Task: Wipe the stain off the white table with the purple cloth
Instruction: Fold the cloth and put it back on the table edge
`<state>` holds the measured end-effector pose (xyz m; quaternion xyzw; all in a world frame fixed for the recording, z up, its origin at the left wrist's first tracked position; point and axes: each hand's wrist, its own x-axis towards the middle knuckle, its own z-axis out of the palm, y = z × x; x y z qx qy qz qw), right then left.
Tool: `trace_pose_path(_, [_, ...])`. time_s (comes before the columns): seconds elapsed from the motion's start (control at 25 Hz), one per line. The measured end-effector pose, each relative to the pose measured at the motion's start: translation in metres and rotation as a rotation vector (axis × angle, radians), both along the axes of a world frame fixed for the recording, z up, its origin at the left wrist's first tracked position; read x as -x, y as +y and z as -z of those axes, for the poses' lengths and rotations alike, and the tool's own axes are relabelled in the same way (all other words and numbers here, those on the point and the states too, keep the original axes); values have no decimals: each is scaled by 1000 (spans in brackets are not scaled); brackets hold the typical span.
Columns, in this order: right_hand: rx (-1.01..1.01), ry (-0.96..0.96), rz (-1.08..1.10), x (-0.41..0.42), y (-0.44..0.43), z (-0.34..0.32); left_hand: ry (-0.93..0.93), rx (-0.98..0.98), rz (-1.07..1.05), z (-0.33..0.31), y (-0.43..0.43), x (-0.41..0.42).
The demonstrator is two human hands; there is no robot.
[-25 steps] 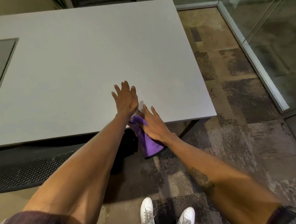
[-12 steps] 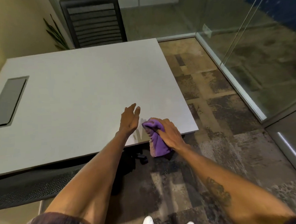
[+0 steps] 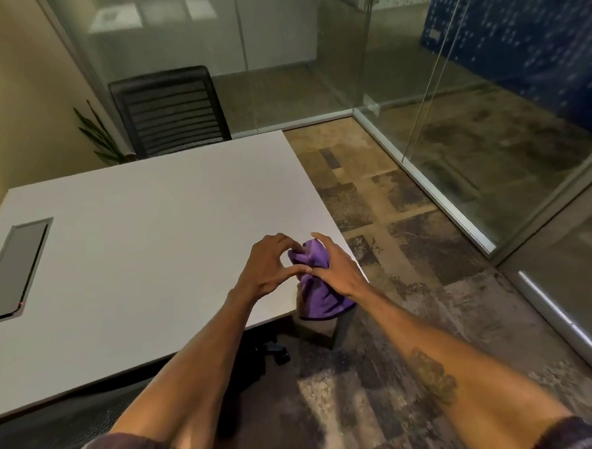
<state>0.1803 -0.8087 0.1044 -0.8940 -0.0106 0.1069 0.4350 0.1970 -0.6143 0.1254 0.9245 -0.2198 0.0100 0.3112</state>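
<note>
Both forearms reach up from the bottom of the frame and meet near the table's (image 3: 144,232) lower-right corner, just right of centre. The left hand (image 3: 267,268) comes in from the lower left, wrist slightly bent, its fingers curled forward; the fingertips pinch the top of the cloth (image 3: 316,281) while the thumb stretches right along its near side, leaving a rounded gap between thumb and fingers. The right hand (image 3: 336,268) comes in from the lower right, back of the hand facing the camera, fingers wrapped over the cloth's right side and gripping it. The two hands touch at the thumb and fingers.

The purple cloth is bunched between them above the table corner, its lower part hanging down past the table edge toward the carpet (image 3: 409,259). No stain can be made out on the white surface.

A dark recessed panel (image 3: 14,270) sits in the tabletop at the left of the frame. A black chair (image 3: 168,112) stands behind the table's far edge, upper left, with a plant (image 3: 99,135) beside it.
</note>
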Motion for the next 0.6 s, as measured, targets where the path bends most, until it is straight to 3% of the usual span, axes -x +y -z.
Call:
trace_pose_path(0.16, [-16,-16,-9,4,-13,-17,-61,-143,97,-21,-12,-3])
trace_pose_path(0.4, [-40,18,-12,4,-22,-27,-68,-303,18,-36,-31,-11])
trace_pose_path(0.6, [-326,239,-34,2,-38,-36,-96,-403,122,-39,-40,-10])
